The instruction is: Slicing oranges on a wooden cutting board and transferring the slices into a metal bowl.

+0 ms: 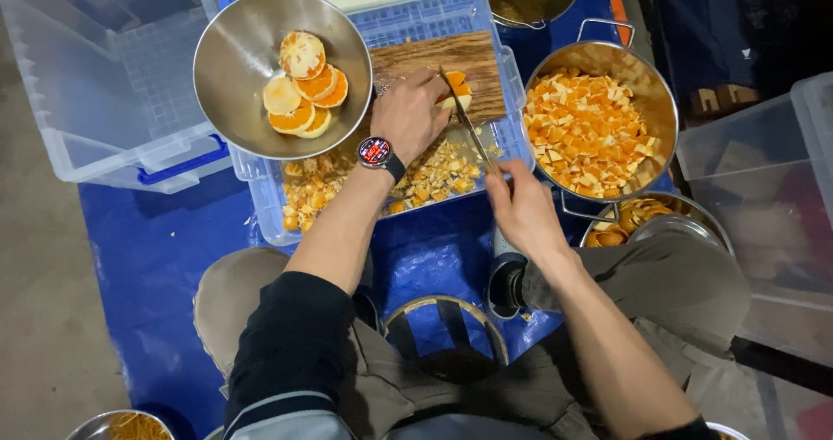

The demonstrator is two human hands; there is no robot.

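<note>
Your left hand [409,113] presses curled fingers on what looks like a peeled orange piece [456,91] on the wooden board [434,58], while your right hand [521,206] grips the knife [466,119].

five peeled oranges [302,93], one knife [468,126]

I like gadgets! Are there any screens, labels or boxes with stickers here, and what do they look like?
Round black wristwatch: on the left hand's wrist, its small screen lit red and blue.
Clear plastic storage box: upper left, with a blue handle; no label shows.
No signs or printed packages in view.
</note>
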